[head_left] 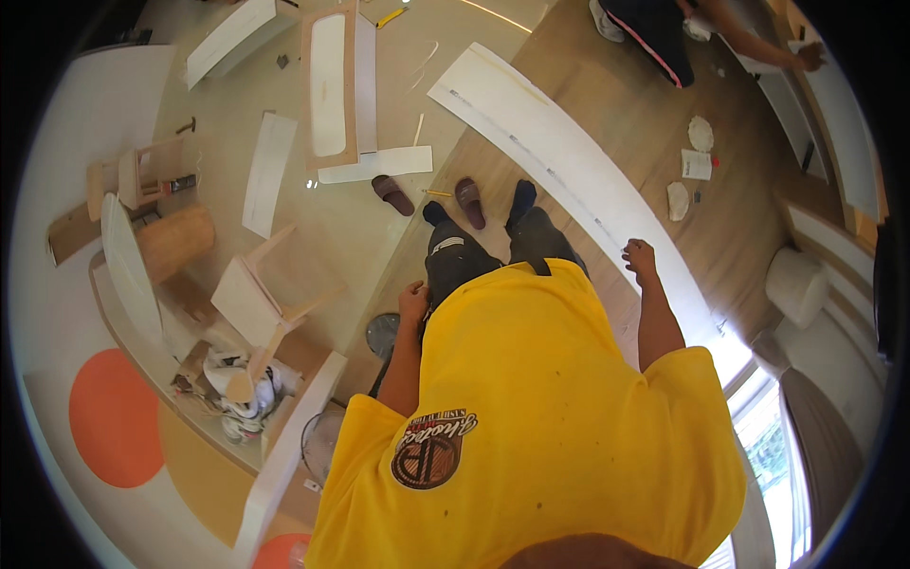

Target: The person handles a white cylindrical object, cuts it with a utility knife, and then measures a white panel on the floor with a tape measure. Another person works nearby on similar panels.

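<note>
My left hand (pixel 414 302) hangs beside my left thigh, its fingers curled in and no object visible in them. Held out to the right, my right hand (pixel 641 258) has loosely bent fingers, somewhat apart, with nothing seen between them. Below it in the picture plane is a long white board (pixel 578 185) lying across the floor, with dark marks along its length; I cannot tell any contact. I stand in dark socks, close to a pair of brown slippers (pixel 392 194). A yellow pencil-like stick (pixel 437 193) lies between the slippers.
A wooden-framed panel (pixel 329 85) and white boards (pixel 270 173) lie ahead and left. A tipped wooden chair (pixel 248 299) and cluttered box (pixel 248 384) are at left. A yellow cutter-like tool (pixel 391 17) lies far ahead. Another person's hand (pixel 810 57) touches a panel at far right.
</note>
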`<state>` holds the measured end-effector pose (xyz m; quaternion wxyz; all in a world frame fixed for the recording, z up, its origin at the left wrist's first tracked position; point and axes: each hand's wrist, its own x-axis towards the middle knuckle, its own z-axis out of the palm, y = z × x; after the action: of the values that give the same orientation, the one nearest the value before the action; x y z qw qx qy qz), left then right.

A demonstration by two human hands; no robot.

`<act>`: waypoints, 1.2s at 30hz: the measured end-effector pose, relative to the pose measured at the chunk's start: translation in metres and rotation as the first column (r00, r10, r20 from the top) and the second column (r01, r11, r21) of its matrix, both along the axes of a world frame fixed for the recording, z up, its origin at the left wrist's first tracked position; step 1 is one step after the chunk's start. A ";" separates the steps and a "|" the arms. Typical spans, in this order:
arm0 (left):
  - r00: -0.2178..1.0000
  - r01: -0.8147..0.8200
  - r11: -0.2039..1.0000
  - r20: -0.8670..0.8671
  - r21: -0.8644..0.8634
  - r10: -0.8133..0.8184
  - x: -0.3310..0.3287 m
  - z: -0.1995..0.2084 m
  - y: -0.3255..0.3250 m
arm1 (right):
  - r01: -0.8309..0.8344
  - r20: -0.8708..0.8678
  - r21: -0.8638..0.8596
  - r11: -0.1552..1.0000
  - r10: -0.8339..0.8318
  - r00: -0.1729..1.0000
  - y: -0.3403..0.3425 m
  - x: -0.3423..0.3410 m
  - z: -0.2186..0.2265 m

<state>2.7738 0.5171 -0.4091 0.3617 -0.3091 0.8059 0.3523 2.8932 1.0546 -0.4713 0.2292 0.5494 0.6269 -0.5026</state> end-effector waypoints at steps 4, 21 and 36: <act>0.991 -0.133 0.991 0.009 0.028 0.132 0.011 -0.015 0.008 | -0.069 -0.172 0.055 0.996 0.078 0.982 0.035 -0.050 -0.026; 0.876 -0.476 0.836 0.058 0.274 0.479 -0.041 -0.029 -0.055 | -0.747 0.016 0.162 0.645 0.755 0.655 -0.118 -0.134 0.019; 0.993 -0.112 0.978 -0.022 0.176 0.117 -0.084 -0.076 -0.064 | -0.655 -0.052 0.372 0.658 0.720 0.692 -0.167 -0.186 0.032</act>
<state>2.6899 0.4528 -0.4848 0.3534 -0.3164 0.7586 0.4466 2.7070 0.8880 -0.4391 0.2468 0.2477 0.8811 -0.3185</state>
